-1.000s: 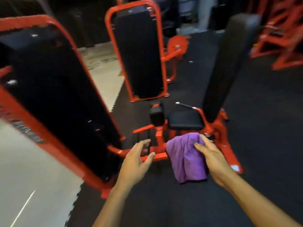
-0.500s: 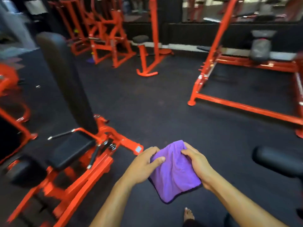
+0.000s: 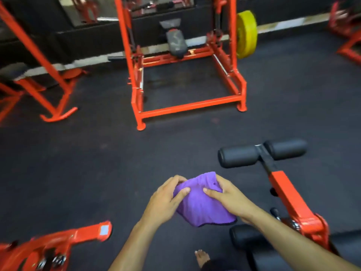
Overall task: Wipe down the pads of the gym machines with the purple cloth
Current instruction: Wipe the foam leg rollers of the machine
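Note:
The purple cloth [image 3: 201, 206] is bunched in the air in front of me, over the black floor. My left hand [image 3: 166, 200] pinches its left edge with thumb and fingers. My right hand [image 3: 228, 196] grips its right side, thumb on top. To the right stands an orange bench with two black foam roller pads [image 3: 240, 156] at its far end and a larger black pad [image 3: 246, 239] partly hidden under my right forearm. Neither hand touches a pad.
An orange rack frame [image 3: 187, 106] with a grey padded seat [image 3: 176, 43] stands ahead, a yellow weight plate [image 3: 247, 34] beside it. Orange machine legs lie at the lower left [image 3: 58, 243] and far left [image 3: 56, 114]. My bare foot [image 3: 202, 258] shows at the bottom.
My view has swung right, away from the seat machine toward the rack and the roller bench. My left hand came up to the cloth, and both hands have now gathered it tighter.

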{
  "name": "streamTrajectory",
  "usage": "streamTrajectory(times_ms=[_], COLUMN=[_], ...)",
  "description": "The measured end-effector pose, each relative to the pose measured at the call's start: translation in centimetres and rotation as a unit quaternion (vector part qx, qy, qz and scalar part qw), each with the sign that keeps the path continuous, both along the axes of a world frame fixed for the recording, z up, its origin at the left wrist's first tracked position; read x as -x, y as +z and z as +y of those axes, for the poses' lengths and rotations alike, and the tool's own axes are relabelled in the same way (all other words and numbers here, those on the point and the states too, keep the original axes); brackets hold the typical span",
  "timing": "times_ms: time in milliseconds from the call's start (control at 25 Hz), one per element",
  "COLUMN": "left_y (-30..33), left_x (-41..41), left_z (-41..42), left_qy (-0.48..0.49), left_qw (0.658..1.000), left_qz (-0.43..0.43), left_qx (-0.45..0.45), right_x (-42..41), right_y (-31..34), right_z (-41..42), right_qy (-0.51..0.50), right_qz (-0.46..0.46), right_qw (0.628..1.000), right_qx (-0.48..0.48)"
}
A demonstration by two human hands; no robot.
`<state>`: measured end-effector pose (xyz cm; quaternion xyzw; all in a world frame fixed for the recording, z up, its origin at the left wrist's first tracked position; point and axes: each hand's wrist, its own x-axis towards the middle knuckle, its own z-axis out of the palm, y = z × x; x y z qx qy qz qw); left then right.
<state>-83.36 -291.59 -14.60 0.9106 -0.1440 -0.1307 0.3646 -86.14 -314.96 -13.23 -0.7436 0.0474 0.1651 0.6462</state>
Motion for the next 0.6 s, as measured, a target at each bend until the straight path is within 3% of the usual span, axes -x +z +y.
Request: streamTrajectory(times_ms=[280, 600], left_y=[-4.0, -5.1], left_x=[-4.7, -8.0], left_z=[-1.9, -7.9], left_qy=[-0.113, -0.247], left_qw=[0.993, 0.967], left_qz=[0.037, 0.043], left_qx=[0.006, -0.030], right_x=[0.6, 5.6], right_y=[-0.2, 1.0], right_z=[-3.5, -7.8], right_qy=[-0.202, -0.384], right_qz=[0.041, -0.015], right_qw=[0.978, 0.917], right_qx=[0.021, 0.105])
